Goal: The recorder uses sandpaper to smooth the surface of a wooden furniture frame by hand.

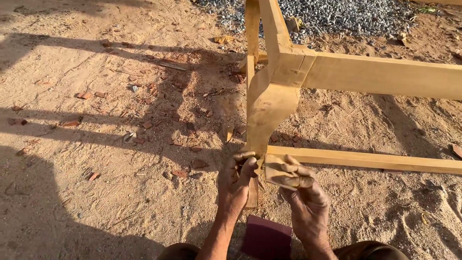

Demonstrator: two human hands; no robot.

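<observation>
A pale wooden furniture frame (308,67) stands on sandy ground (96,202), its curved leg (267,113) coming down in the middle of the view and meeting a lower rail (365,160) that runs off to the right. An upper rail (385,74) also runs right from the corner joint, and another post rises behind it on the far side.

The left hand (236,180) wraps around the narrow lower part of the leg, fingers closed on it just left of the rail joint. The right hand (303,192) pinches a folded piece of sandpaper (279,174) between thumb and fingers, holding it just beside the leg and under the near end of the lower rail.

Near the person, between the forearms, a dark red sheet (267,238) lies on the sand. Wood chips (144,125) are scattered to the left in long shadows, and grey gravel (337,14) lies at the far edge.
</observation>
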